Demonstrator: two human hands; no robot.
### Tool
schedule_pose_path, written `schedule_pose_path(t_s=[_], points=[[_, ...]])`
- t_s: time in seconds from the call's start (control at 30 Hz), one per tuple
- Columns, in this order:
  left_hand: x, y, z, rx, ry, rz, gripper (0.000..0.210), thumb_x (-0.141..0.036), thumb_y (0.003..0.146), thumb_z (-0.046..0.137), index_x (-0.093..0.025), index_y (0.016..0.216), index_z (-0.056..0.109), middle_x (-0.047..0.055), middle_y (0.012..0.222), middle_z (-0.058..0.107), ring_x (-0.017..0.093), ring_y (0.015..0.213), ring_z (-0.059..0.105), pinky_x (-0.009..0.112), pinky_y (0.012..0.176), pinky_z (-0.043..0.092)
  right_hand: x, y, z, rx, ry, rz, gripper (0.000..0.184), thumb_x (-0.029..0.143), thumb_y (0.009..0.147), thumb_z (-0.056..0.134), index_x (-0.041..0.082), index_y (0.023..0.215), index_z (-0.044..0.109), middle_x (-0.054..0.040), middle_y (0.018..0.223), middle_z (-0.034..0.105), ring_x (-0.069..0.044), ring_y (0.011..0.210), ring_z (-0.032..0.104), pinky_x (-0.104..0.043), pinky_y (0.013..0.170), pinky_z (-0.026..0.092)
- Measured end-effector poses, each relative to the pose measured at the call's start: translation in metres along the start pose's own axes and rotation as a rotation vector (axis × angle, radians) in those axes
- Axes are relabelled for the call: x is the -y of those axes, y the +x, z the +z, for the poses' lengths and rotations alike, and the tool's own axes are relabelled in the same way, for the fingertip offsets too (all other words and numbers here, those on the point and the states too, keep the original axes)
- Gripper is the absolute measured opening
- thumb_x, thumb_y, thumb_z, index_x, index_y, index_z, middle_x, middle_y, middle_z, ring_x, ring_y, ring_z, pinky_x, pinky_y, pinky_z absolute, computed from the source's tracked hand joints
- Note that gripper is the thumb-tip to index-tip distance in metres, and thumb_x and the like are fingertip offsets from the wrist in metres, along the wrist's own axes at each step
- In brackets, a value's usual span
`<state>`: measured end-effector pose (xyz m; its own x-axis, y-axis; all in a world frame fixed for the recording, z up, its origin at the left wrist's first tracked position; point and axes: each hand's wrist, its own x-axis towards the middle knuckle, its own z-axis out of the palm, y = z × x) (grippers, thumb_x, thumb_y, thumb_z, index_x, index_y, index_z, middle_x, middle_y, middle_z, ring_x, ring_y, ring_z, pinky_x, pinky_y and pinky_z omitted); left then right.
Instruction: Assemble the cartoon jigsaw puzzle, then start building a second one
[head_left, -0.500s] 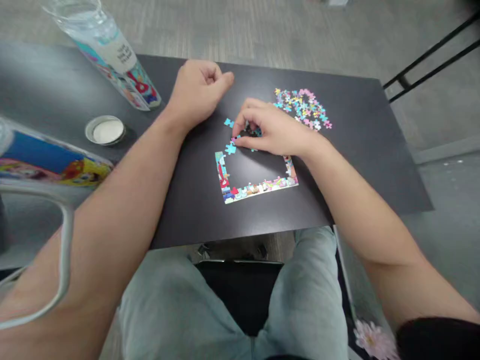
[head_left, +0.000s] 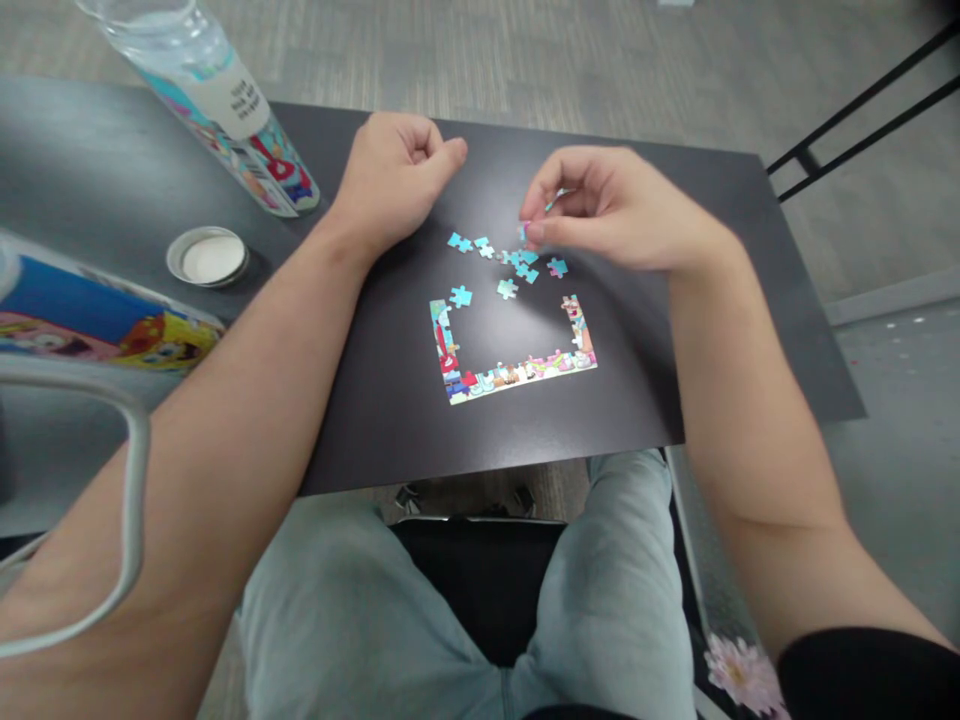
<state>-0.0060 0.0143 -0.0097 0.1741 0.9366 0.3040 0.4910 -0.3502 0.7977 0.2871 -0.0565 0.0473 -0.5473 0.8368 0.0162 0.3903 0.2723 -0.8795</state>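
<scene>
Between the thumb and fingers of my right hand (head_left: pixel 607 205) is a small blue and pink jigsaw puzzle piece (head_left: pixel 524 231), lifted above the table. My left hand (head_left: pixel 397 175) rests on the tabletop as a loose fist, with no object showing in it. Several loose light-blue pieces (head_left: pixel 525 268) lie between and below my hands. Nearer to me is a joined puzzle border (head_left: pixel 510 377), with left, bottom and right sides connected. One loose blue piece (head_left: pixel 460 297) sits beside its upper left end. My right hand covers most of the far heap of pieces.
Left of my left arm stand a clear bottle with a cartoon label (head_left: pixel 240 120), a round lid (head_left: pixel 207 257) and a blue cartoon-printed container (head_left: pixel 97 315). A pale curved cable or handle (head_left: pixel 135 500) crosses the lower left. The dark table (head_left: pixel 405 440) ends before my knees.
My right hand has moved up and right, from the loose blue pieces toward the far heap, carrying a pinched piece. Pieces it covered are now visible. My left hand has stayed in place.
</scene>
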Motion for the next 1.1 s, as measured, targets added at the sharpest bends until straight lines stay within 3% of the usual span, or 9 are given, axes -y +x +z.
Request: schedule_pose_path(t_s=[0.13,0.27,0.4,0.5,0.7,1.1], points=[[0.003,0.001,0.001,-0.002,-0.012,0.009,0.052,-0.070,0.089,0.078,-0.036,0.060,0.051,0.002,0.071,0.043,0.025,0.077,0.035,0.050,0.082,0.030,0.004,-0.018,-0.031,0.002,0.073,0.100,0.037,0.038,0.083,0.119,0.032,0.102,0.088,-0.0054,0.109,0.091,-0.030,0.106,0.081,-0.050,0.103,0.061],[0.004,0.001,0.001,-0.012,-0.017,0.022,0.053,-0.068,0.090,0.079,-0.035,0.060,0.049,0.002,0.070,0.041,0.024,0.076,0.034,0.050,0.081,0.029,0.008,-0.026,-0.044,0.090,-0.013,0.218,0.036,0.048,0.084,0.122,0.032,0.100,0.094,-0.0078,0.110,0.095,-0.032,0.109,0.082,-0.050,0.103,0.062],[0.005,0.002,0.001,-0.016,-0.018,0.015,0.054,-0.068,0.090,0.079,-0.036,0.059,0.049,0.001,0.069,0.040,0.024,0.074,0.033,0.051,0.079,0.029,0.006,-0.026,-0.046,0.218,-0.075,0.275,0.043,0.062,0.083,0.122,0.032,0.101,0.097,-0.0050,0.105,0.095,-0.032,0.108,0.085,-0.048,0.103,0.065],[0.004,0.002,0.001,-0.029,0.004,0.029,0.052,-0.066,0.090,0.078,-0.036,0.059,0.050,0.000,0.067,0.040,0.023,0.074,0.034,0.051,0.079,0.029,0.000,-0.025,-0.046,0.261,-0.067,0.292,0.044,0.063,0.083,0.123,0.031,0.101,0.099,-0.0029,0.102,0.095,-0.029,0.105,0.085,-0.045,0.101,0.066],[0.002,0.003,0.002,-0.050,-0.003,0.046,0.047,-0.059,0.088,0.077,-0.036,0.057,0.049,0.000,0.064,0.038,0.022,0.071,0.033,0.051,0.080,0.031,-0.009,-0.021,-0.044,0.279,-0.030,0.306,0.039,0.053,0.080,0.126,0.030,0.101,0.101,-0.0016,0.099,0.093,-0.028,0.104,0.087,-0.041,0.097,0.068],[-0.002,-0.001,-0.002,-0.013,0.015,-0.009,0.053,-0.073,0.089,0.076,-0.037,0.060,0.050,0.001,0.071,0.042,0.025,0.078,0.035,0.052,0.081,0.028,-0.018,-0.017,-0.041,0.259,-0.061,0.233,0.040,0.058,0.078,0.125,0.035,0.098,0.100,0.0005,0.097,0.094,-0.026,0.094,0.085,-0.042,0.089,0.070]])
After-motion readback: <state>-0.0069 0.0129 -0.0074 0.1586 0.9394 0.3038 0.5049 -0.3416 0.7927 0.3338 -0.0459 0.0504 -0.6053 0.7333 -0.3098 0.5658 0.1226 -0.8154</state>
